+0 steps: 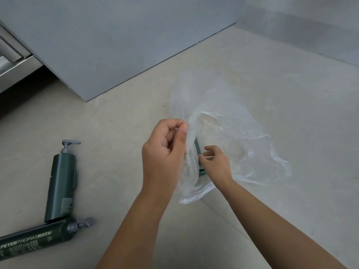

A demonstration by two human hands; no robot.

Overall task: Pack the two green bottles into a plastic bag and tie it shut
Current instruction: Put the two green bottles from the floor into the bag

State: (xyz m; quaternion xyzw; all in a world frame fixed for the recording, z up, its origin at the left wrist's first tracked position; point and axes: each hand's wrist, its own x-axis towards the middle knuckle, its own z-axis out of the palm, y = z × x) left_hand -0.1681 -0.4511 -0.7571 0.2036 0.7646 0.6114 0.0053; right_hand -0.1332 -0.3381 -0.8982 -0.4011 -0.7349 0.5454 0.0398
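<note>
From the head view, your left hand (165,152) was raised over the pale floor (272,84), thumb and forefinger pinched shut on an edge of the clear plastic bag (229,133), the other fingers curled in. Your right hand (215,162) sat lower and just beside it, fingers loosely bent and half open against the bag's film; whether it actually gripped the plastic I could not tell. Between your two hands a dark green object (199,152) showed through the crumpled film, but too little of it was visible to say what it was. The bag billowed out to the right and away from you, its far part see-through against the floor. Well apart to your left, the two green bottles lay on the floor: the pump bottle (60,183) pointed away from you, and the lettered bottle (35,241) lay crosswise at its base, the two touching or nearly so. A grey panel (116,45) stood beyond them.
</note>
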